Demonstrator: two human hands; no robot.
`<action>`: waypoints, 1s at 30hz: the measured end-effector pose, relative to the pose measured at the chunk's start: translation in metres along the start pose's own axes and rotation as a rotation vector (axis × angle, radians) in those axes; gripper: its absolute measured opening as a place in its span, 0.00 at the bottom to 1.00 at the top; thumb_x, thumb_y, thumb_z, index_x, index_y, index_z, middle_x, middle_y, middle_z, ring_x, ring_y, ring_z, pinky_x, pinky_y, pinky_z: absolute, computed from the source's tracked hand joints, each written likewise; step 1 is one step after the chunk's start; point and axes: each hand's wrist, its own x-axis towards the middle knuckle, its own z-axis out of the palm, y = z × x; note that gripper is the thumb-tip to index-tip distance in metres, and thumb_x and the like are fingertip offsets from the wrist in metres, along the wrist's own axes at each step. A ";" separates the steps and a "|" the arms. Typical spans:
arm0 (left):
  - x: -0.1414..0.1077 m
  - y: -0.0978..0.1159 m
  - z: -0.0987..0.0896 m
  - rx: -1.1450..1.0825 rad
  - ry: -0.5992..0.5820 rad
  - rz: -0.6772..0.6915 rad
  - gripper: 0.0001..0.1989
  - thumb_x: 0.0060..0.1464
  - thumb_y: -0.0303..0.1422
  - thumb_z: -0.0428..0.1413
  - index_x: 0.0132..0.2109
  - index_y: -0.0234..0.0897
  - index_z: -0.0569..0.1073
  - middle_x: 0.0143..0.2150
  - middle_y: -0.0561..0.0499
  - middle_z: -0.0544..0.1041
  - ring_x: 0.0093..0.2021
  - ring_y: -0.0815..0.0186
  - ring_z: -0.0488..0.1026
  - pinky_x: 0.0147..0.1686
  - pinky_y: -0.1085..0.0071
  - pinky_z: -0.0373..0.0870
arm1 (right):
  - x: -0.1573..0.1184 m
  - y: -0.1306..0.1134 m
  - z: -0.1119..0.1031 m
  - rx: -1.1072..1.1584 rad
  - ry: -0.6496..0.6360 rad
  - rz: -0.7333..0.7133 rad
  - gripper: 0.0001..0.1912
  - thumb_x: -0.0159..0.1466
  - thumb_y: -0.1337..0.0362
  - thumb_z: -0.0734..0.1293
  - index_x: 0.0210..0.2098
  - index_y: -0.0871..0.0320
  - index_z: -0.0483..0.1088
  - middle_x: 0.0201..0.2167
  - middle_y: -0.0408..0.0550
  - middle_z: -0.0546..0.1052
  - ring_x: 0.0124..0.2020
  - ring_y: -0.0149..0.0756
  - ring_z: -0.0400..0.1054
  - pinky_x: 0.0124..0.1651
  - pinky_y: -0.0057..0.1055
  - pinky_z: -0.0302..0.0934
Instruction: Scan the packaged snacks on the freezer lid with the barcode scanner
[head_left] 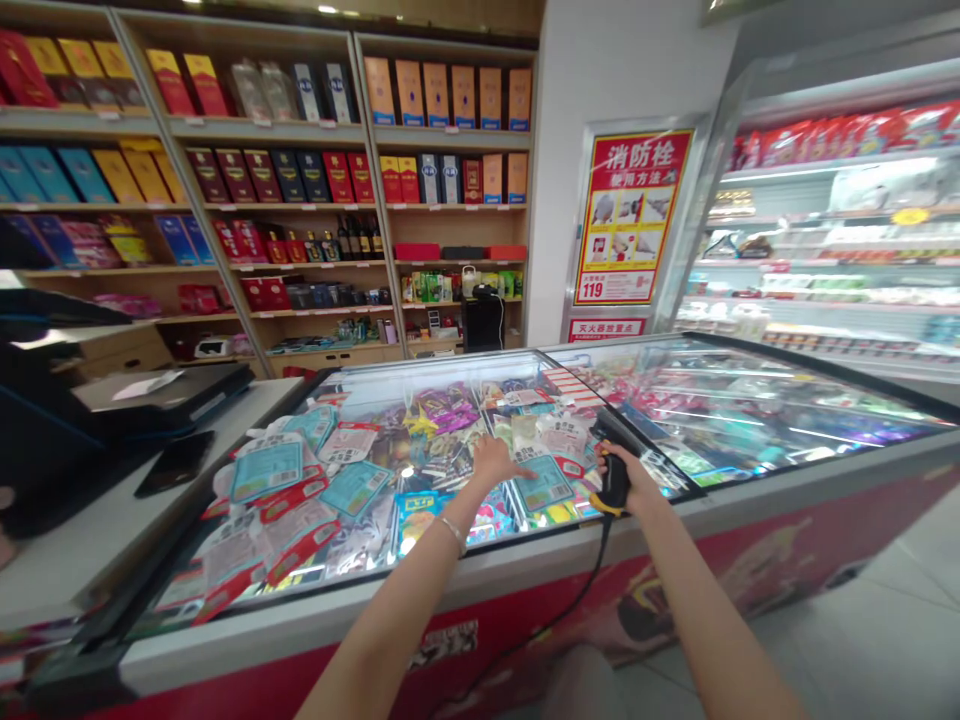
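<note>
My right hand (pixel 630 475) is wrapped round the handle of a black and yellow barcode scanner (pixel 615 490), whose cable hangs down the freezer's front. Over the freezer's glass top, my left hand (pixel 495 462) reaches forward with its thumb apart, holding nothing that I can see. Just right of it lies a food packet with a light-blue label (pixel 546 484), close to the thumb; whether they touch I cannot tell. A red and white packet (pixel 566 437) is behind that one. More packets with blue labels (pixel 268 470) are heaped on the glass at the left.
Under the glass of the chest freezer (pixel 360 592) are colourful packages. A counter (pixel 247 410) on the left bears a dark phone (pixel 176 463) and black equipment. Shelves of boxed goods (pixel 277 175) stand behind, and a lit display fridge (pixel 840 230) is at the right.
</note>
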 end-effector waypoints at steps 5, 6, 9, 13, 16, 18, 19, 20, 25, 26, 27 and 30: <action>0.008 0.007 0.001 0.002 -0.049 -0.022 0.48 0.26 0.55 0.64 0.53 0.29 0.68 0.64 0.28 0.55 0.65 0.37 0.45 0.59 0.49 0.50 | 0.007 0.010 -0.008 0.070 -0.019 -0.007 0.03 0.58 0.72 0.65 0.29 0.61 0.67 0.20 0.43 0.70 0.17 0.24 0.63 0.17 0.17 0.61; 0.010 0.007 0.000 -0.019 -0.066 -0.017 0.45 0.26 0.53 0.65 0.51 0.29 0.69 0.63 0.29 0.58 0.64 0.37 0.49 0.59 0.50 0.52 | 0.008 0.011 -0.010 0.079 -0.028 -0.013 0.02 0.57 0.72 0.65 0.29 0.61 0.67 0.20 0.43 0.71 0.17 0.24 0.64 0.17 0.17 0.61; 0.012 0.007 -0.002 -0.197 -0.117 0.053 0.35 0.27 0.46 0.68 0.45 0.34 0.72 0.52 0.37 0.71 0.56 0.45 0.65 0.53 0.58 0.62 | 0.007 0.011 -0.011 0.094 -0.038 -0.030 0.03 0.56 0.72 0.66 0.29 0.60 0.67 0.20 0.43 0.71 0.17 0.24 0.63 0.16 0.17 0.61; 0.011 0.007 0.002 -0.626 -0.236 0.086 0.28 0.29 0.37 0.69 0.42 0.35 0.72 0.37 0.47 0.76 0.39 0.58 0.74 0.38 0.66 0.72 | 0.004 0.012 -0.008 0.077 -0.017 -0.061 0.03 0.57 0.72 0.65 0.28 0.60 0.66 0.19 0.43 0.70 0.16 0.24 0.62 0.16 0.17 0.60; 0.013 -0.001 0.000 -0.914 -0.279 0.073 0.28 0.34 0.34 0.67 0.45 0.35 0.70 0.34 0.50 0.74 0.31 0.65 0.73 0.30 0.70 0.73 | 0.002 0.012 -0.001 0.037 -0.019 -0.061 0.04 0.57 0.72 0.65 0.27 0.59 0.66 0.19 0.42 0.70 0.16 0.23 0.61 0.16 0.17 0.59; 0.019 -0.015 -0.008 -0.999 -0.180 0.122 0.24 0.40 0.34 0.64 0.47 0.36 0.70 0.35 0.51 0.73 0.30 0.68 0.72 0.27 0.72 0.72 | 0.000 0.013 0.006 0.002 -0.038 -0.057 0.04 0.56 0.71 0.65 0.26 0.59 0.66 0.18 0.42 0.69 0.15 0.23 0.60 0.16 0.17 0.58; 0.023 -0.026 -0.014 -1.007 -0.100 0.148 0.22 0.43 0.35 0.62 0.47 0.36 0.71 0.35 0.51 0.73 0.30 0.69 0.72 0.26 0.74 0.71 | -0.001 0.013 0.010 -0.025 -0.051 -0.049 0.04 0.56 0.70 0.66 0.26 0.59 0.65 0.17 0.41 0.68 0.15 0.23 0.60 0.16 0.17 0.58; 0.028 -0.038 -0.022 -0.999 -0.008 0.164 0.19 0.45 0.35 0.60 0.46 0.36 0.72 0.36 0.51 0.73 0.30 0.69 0.72 0.26 0.74 0.70 | -0.002 0.014 0.014 -0.057 -0.067 -0.038 0.04 0.56 0.69 0.66 0.26 0.59 0.65 0.17 0.41 0.68 0.15 0.23 0.59 0.15 0.17 0.57; 0.042 -0.105 -0.056 -0.893 0.462 0.126 0.19 0.51 0.36 0.53 0.49 0.35 0.72 0.38 0.49 0.74 0.31 0.68 0.71 0.24 0.75 0.70 | -0.007 0.024 0.040 -0.344 -0.184 -0.005 0.06 0.52 0.68 0.70 0.25 0.61 0.67 0.16 0.42 0.70 0.15 0.25 0.62 0.16 0.20 0.58; 0.043 -0.115 -0.060 -0.869 0.511 0.124 0.19 0.51 0.36 0.52 0.50 0.35 0.72 0.38 0.49 0.74 0.32 0.68 0.71 0.25 0.75 0.70 | -0.007 0.028 0.045 -0.412 -0.206 0.006 0.07 0.51 0.68 0.71 0.25 0.61 0.68 0.16 0.43 0.70 0.15 0.26 0.62 0.16 0.20 0.58; 0.043 -0.123 -0.064 -0.842 0.546 0.118 0.19 0.52 0.36 0.52 0.50 0.35 0.72 0.38 0.49 0.74 0.32 0.67 0.71 0.26 0.74 0.70 | -0.007 0.031 0.049 -0.477 -0.229 0.018 0.07 0.50 0.68 0.72 0.25 0.62 0.68 0.16 0.43 0.71 0.15 0.26 0.62 0.16 0.21 0.58; 0.040 -0.135 -0.069 -0.740 0.614 0.072 0.19 0.52 0.36 0.52 0.49 0.36 0.73 0.37 0.50 0.75 0.33 0.67 0.72 0.31 0.72 0.72 | -0.005 0.039 0.059 -0.597 -0.280 0.019 0.07 0.49 0.67 0.72 0.25 0.63 0.70 0.16 0.45 0.72 0.15 0.27 0.62 0.16 0.22 0.58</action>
